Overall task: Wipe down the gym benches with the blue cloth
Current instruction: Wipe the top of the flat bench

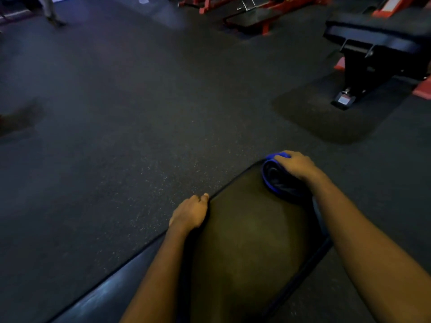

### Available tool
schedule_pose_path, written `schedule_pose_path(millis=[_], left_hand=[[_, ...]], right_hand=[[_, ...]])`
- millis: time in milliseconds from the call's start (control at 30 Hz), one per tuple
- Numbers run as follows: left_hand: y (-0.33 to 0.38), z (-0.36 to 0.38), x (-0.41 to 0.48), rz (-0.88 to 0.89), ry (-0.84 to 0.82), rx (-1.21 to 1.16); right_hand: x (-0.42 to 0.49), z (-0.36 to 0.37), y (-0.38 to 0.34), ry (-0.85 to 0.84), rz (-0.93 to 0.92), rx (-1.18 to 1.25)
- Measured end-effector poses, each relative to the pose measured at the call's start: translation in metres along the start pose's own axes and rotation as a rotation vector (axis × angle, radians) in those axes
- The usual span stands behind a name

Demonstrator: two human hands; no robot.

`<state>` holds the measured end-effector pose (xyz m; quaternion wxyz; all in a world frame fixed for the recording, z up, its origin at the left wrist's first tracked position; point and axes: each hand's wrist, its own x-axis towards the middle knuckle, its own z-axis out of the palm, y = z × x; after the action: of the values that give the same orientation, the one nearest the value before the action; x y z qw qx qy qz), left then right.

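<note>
The speckled dark rubber floor [116, 113] surrounds the long black padded gym bench [245, 229]. A second black padded bench [373, 36] stands well beyond its far end, to the right, probably still unwiped. The right hand [295, 167] curls over the bunched blue cloth [271, 176], pressing it onto the near bench's far end. The left hand [190, 214] grips that bench's left edge. The wiping looks about midway, though how much is already done cannot be told.

Bench [245, 229] cut off below — far person [50, 12] blurred.
</note>
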<state>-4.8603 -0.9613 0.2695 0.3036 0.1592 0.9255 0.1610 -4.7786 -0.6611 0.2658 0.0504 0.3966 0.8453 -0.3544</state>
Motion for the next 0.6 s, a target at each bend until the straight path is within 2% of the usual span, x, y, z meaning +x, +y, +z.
schedule_pose_path(millis=[67,133,267,367,500,600], left_hand=[[0.000,-0.001,0.000,0.041,0.002,0.049],[-0.002,0.002,0.004,0.030,0.008,0.034],[-0.006,0.005,0.006,0.021,0.022,0.004],[-0.006,0.003,0.003,0.032,0.029,0.004],[-0.006,0.003,0.000,0.056,0.034,0.016],[-0.007,0.004,0.003,0.053,0.041,0.046]], right_hand=[[-0.011,0.004,0.008,0.094,0.126,-0.071],[-0.020,0.008,-0.008,0.154,0.165,-0.149],[-0.019,0.004,-0.028,0.031,-0.014,-0.154],[-0.037,-0.009,-0.004,0.014,-0.035,-0.056],[-0.089,-0.013,0.046,0.179,0.129,-0.002],[-0.109,0.002,0.054,0.277,0.173,-0.002]])
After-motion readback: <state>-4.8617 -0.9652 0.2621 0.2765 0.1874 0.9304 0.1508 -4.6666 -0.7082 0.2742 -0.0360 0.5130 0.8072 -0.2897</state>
